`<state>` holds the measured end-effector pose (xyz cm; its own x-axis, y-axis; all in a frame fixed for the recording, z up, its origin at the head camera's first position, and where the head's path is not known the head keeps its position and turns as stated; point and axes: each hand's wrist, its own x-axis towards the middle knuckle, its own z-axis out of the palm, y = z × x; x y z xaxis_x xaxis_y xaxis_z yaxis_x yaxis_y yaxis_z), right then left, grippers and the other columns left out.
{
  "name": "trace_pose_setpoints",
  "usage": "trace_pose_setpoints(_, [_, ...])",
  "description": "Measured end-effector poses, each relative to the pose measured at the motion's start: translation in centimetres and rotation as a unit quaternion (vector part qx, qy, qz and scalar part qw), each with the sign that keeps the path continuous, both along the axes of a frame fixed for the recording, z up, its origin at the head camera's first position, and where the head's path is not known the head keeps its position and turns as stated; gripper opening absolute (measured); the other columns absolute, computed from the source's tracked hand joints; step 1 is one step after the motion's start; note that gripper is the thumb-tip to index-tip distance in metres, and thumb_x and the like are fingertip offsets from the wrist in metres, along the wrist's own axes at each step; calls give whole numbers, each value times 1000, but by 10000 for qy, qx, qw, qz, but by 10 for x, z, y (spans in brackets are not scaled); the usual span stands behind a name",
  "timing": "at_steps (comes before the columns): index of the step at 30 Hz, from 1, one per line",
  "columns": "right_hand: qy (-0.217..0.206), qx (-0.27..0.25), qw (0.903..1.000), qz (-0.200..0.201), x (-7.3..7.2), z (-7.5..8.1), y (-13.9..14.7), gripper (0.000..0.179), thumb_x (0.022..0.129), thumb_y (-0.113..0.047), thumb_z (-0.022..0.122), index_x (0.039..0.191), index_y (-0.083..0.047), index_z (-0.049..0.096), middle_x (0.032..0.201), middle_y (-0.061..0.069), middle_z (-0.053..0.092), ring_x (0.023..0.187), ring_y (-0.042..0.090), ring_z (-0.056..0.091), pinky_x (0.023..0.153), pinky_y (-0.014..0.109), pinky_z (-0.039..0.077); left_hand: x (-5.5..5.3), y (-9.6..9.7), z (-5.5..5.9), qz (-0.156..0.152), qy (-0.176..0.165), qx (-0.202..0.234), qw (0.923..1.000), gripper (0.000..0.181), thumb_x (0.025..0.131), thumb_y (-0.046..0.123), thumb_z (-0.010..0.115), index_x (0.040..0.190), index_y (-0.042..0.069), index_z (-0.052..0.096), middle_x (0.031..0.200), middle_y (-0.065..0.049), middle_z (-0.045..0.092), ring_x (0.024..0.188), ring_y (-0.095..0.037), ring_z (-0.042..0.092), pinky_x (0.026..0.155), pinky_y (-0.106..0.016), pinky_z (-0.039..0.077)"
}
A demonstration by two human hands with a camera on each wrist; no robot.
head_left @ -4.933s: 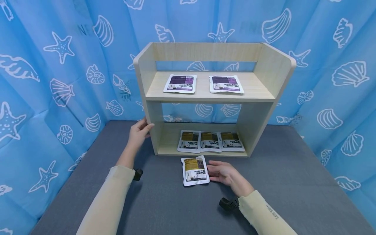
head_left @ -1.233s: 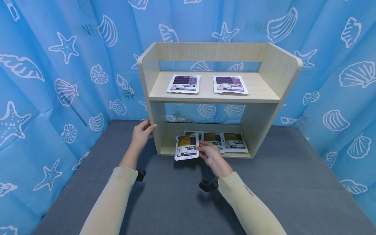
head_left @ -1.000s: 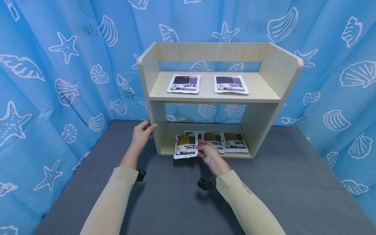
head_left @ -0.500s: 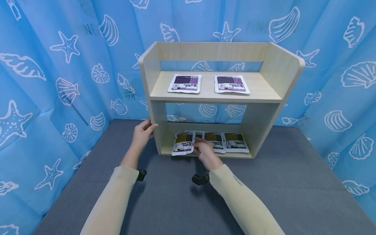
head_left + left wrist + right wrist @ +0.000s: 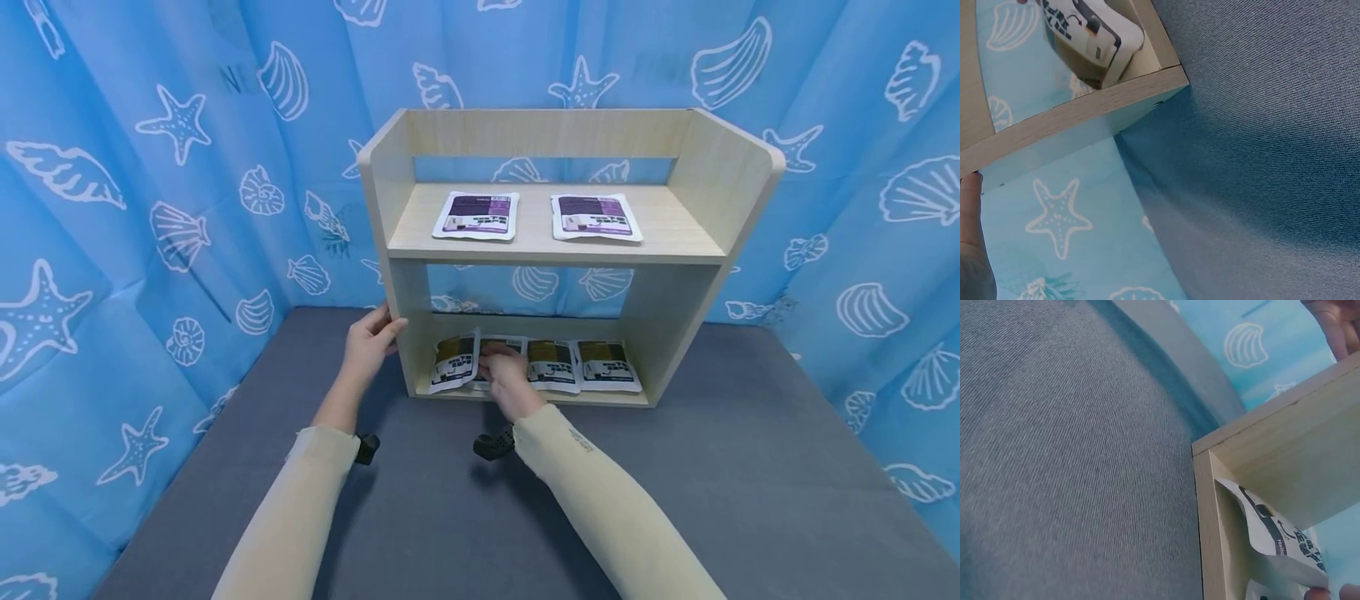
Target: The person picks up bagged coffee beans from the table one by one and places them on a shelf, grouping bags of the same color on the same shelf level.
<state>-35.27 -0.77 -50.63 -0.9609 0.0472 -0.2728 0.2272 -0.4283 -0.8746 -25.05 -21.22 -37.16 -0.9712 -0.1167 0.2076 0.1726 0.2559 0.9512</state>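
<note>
A flat white-edged pouch [image 5: 455,360] with a brown-gold and black label is tilted at the left end of the lower shelf, its right edge raised. My right hand [image 5: 507,379] pinches it by that edge. Just behind this hand lies another brown pouch [image 5: 501,342], partly hidden. Two more brown pouches [image 5: 553,364] lie flat to the right of it. My left hand [image 5: 367,346] holds the left side panel of the pale wooden shelf unit [image 5: 557,253], thumb at the front edge. In the right wrist view, the lifted pouch [image 5: 1272,534] curves beside the fingertips [image 5: 1317,594].
Two purple-labelled pouches [image 5: 476,216] lie apart on the upper shelf. The unit stands on a grey cloth-covered table [image 5: 435,500]. Behind it hangs a blue curtain [image 5: 225,167] with white shells and starfish. A black wrist device [image 5: 492,446] sits below my right hand.
My right hand has lifted the pouch from the table in front, carried it up and left, and brought it inside the lower shelf's left end. The left hand has kept its hold.
</note>
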Motion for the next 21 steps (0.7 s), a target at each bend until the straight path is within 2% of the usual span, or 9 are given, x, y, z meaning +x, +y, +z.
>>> trace_pose_setpoints(1, [-28, 56, 10000, -8, -9, -10, -3, 38, 82, 20, 58, 116, 2, 62, 108, 17, 58, 83, 28, 60, 71, 36, 54, 0, 0, 0, -5, 7, 19, 10000, 51, 100, 25, 57, 148, 16, 43, 140, -17, 51, 125, -33, 51, 94, -52, 48])
trace_pose_setpoints(4, [12, 349, 9994, 49, -5, -4, -10, 40, 84, 16, 59, 120, -1, 63, 114, 15, 57, 83, 26, 59, 73, 37, 54, 0, 1, 0, -36, 9, 44, 10000, 50, 100, 24, 57, 147, 15, 44, 140, -17, 51, 125, -33, 51, 94, -51, 48])
trace_pose_setpoints(6, [12, 577, 9983, 61, 10, 17, -13, 42, 85, 17, 56, 123, 0, 61, 119, 17, 54, 85, 26, 57, 74, 38, 52, -1, 2, 0, -58, 17, 53, 10000, 50, 100, 24, 57, 148, 15, 44, 141, -17, 51, 125, -33, 51, 95, -51, 48])
trace_pose_setpoints(8, [-16, 872, 9960, 183, 31, 45, -13, 46, 88, 16, 55, 131, 1, 56, 129, 18, 50, 96, 29, 58, 83, 41, 51, -2, 4, 0, -57, 36, 51, 10000, 50, 100, 23, 57, 148, 15, 43, 140, -17, 51, 125, -33, 50, 95, -52, 47])
trace_pose_setpoints(10, [52, 1131, 9930, 342, 46, 64, -7, 49, 89, 15, 52, 136, 3, 51, 136, 21, 47, 108, 33, 56, 89, 41, 50, -3, 6, -1, -39, 49, 59, 10000, 50, 100, 22, 57, 147, 14, 44, 139, -18, 51, 125, -34, 51, 95, -52, 47])
trace_pose_setpoints(11, [-95, 1275, 9910, 404, 56, 79, -3, 50, 91, 15, 49, 140, 6, 46, 140, 22, 44, 118, 36, 52, 96, 43, 47, -4, 8, -1, -27, 46, 47, 10000, 50, 100, 22, 58, 147, 14, 44, 139, -18, 52, 124, -34, 51, 94, -52, 47])
trace_pose_setpoints(15, [8, 1189, 9907, 657, 75, 92, 30, 51, 94, 11, 47, 144, 8, 37, 145, 24, 40, 132, 37, 42, 104, 42, 41, -4, 12, 2, -37, -18, -163, 9999, 50, 99, 22, 58, 146, 12, 45, 135, -20, 54, 121, -34, 54, 91, -51, 50])
trace_pose_setpoints(18, [-3, 980, 9924, 745, 90, 97, 57, 53, 97, 9, 47, 147, 9, 31, 148, 26, 36, 134, 37, 38, 106, 42, 39, -1, 10, 9, -155, -114, -594, 9981, 49, 100, 22, 56, 147, 10, 44, 133, -22, 56, 120, -35, 55, 89, -50, 51])
trace_pose_setpoints(21, [19, 963, 9918, 840, 104, 104, 81, 55, 98, 8, 48, 149, 8, 27, 148, 27, 35, 134, 37, 39, 106, 43, 38, 6, 2, 15, -310, -266, -1098, 9931, 49, 102, 22, 54, 147, 7, 44, 133, -22, 56, 118, -35, 56, 89, -50, 51])
